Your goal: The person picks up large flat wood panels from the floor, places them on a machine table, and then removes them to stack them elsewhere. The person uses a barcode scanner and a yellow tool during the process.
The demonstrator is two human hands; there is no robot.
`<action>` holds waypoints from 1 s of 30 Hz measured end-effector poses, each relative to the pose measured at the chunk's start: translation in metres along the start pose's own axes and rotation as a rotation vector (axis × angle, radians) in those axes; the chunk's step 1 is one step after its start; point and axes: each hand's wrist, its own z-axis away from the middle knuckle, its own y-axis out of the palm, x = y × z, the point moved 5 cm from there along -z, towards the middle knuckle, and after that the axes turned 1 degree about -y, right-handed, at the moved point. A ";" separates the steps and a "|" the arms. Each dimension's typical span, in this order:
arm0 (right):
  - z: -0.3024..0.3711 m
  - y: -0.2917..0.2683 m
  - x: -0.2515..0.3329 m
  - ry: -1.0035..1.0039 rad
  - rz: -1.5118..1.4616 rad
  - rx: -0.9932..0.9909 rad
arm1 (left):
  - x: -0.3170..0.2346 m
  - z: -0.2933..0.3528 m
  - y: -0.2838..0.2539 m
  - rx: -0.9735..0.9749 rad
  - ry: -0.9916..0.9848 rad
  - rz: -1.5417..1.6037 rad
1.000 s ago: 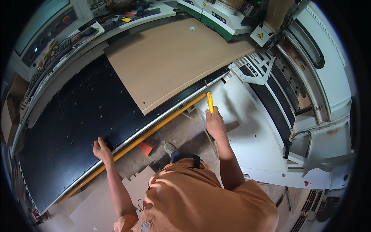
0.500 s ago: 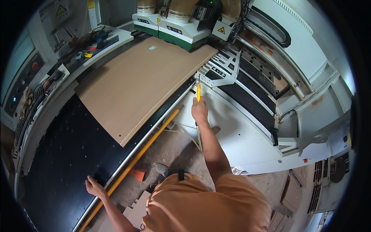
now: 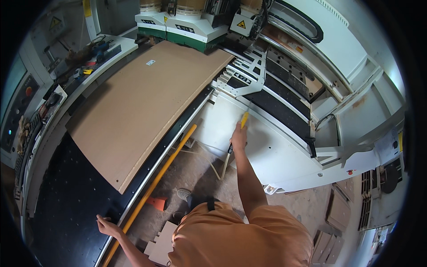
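My right hand is stretched forward and closed around a yellow-handled tool whose thin hose hangs down below the wrist. It is held against the white side panel of the machine. My left hand rests low on the front edge of the black machine bed, fingers spread, holding nothing. A large brown board lies on the bed, reaching toward the green and white machine head. A yellow rail runs along the bed's front.
A side shelf at the left carries several tools, with a control panel beyond it. On the dusty floor lie an orange wedge and brown board offcuts. More stacked offcuts sit at the right.
The view has swung to the right along the machine. My right hand with the yellow tool has moved from the bed's edge to the white side panel; the left hand stays on the bed's edge.
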 end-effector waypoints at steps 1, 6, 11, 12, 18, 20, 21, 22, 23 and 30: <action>-0.002 -0.009 -0.010 0.032 -0.121 -0.111 | -0.003 0.007 -0.003 0.002 -0.013 0.009; -0.012 -0.013 -0.036 0.017 -0.406 -0.157 | -0.032 0.057 0.003 0.085 0.070 -0.050; -0.002 0.069 -0.014 -0.298 -0.121 0.390 | -0.069 0.073 0.045 0.233 0.288 -0.350; -0.005 0.083 -0.006 -0.412 0.002 0.337 | -0.078 0.073 0.055 0.258 0.398 -0.469; -0.043 0.167 -0.049 0.030 -0.528 0.057 | -0.099 0.074 0.100 0.340 0.516 -0.696; -0.029 0.219 -0.083 0.157 -0.711 0.248 | -0.095 0.075 0.108 0.346 0.495 -0.801; -0.017 0.245 -0.100 0.227 -0.673 0.371 | -0.091 0.074 0.110 0.362 0.442 -0.847; -0.005 0.264 -0.114 0.245 -0.647 0.502 | -0.089 0.075 0.111 0.359 0.438 -0.863; -0.007 0.267 -0.120 0.134 -0.530 0.495 | -0.089 0.075 0.111 0.369 0.472 -0.877; -0.120 0.194 0.033 -0.811 -0.171 -0.032 | -0.081 0.072 0.101 0.376 0.308 -1.016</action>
